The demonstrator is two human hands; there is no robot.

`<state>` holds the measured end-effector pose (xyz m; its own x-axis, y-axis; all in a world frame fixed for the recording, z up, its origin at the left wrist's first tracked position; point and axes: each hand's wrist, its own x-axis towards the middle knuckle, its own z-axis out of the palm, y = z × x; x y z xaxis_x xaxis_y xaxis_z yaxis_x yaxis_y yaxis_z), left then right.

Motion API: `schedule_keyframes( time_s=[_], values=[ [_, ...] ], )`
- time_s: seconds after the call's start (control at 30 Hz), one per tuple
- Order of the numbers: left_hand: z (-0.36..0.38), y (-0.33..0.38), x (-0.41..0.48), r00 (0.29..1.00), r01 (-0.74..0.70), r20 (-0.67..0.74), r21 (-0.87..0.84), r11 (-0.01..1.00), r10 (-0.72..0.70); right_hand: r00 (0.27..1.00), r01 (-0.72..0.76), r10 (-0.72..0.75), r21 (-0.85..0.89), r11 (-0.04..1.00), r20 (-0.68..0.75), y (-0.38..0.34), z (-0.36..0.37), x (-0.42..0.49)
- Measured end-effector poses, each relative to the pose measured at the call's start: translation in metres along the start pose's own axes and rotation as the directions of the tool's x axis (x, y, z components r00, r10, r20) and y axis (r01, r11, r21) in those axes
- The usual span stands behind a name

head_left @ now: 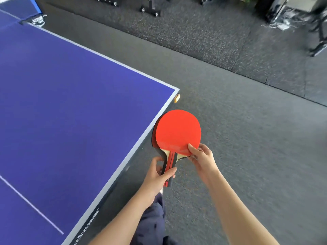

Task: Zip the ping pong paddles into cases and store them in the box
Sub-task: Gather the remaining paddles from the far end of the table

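Note:
Two ping pong paddles are stacked in front of me, beside the table's corner. The top paddle (177, 129) shows its red rubber face up; only the black edge of the lower paddle (154, 137) peeks out on the left. My left hand (159, 174) is wrapped around both handles. My right hand (203, 160) pinches the lower right rim of the red blade, thumb on top. No case and no box are in view.
The blue ping pong table (70, 103) fills the left, its grey edge running down to the bottom, with the net post (38, 19) at the far left. Dark speckled floor (247, 138) lies to the right. Wheeled frames (150, 9) and equipment stand at the back.

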<state>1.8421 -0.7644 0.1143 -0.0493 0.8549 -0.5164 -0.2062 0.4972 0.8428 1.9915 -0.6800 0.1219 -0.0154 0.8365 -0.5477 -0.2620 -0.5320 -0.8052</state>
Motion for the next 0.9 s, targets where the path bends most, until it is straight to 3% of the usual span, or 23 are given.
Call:
schedule_keyframes(
  time_s=[0.57,0.73,0.9],
  values=[
    [0.131,0.132,0.267,0.988,0.045,0.146,0.060,0.997,-0.054,0.984,0.037,-0.046,-0.055,0.998,-0.174,-0.188,-0.056,0.240],
    [0.174,0.170,0.345,0.993,0.040,0.109,0.008,0.999,-0.041,0.989,0.043,-0.055,-0.088,0.995,-0.139,-0.245,-0.070,0.325],
    [0.221,0.215,0.427,1.000,-0.010,0.005,-0.084,0.996,0.010,0.998,0.058,-0.061,-0.183,0.981,-0.011,-0.314,-0.078,0.425]
  ],
)
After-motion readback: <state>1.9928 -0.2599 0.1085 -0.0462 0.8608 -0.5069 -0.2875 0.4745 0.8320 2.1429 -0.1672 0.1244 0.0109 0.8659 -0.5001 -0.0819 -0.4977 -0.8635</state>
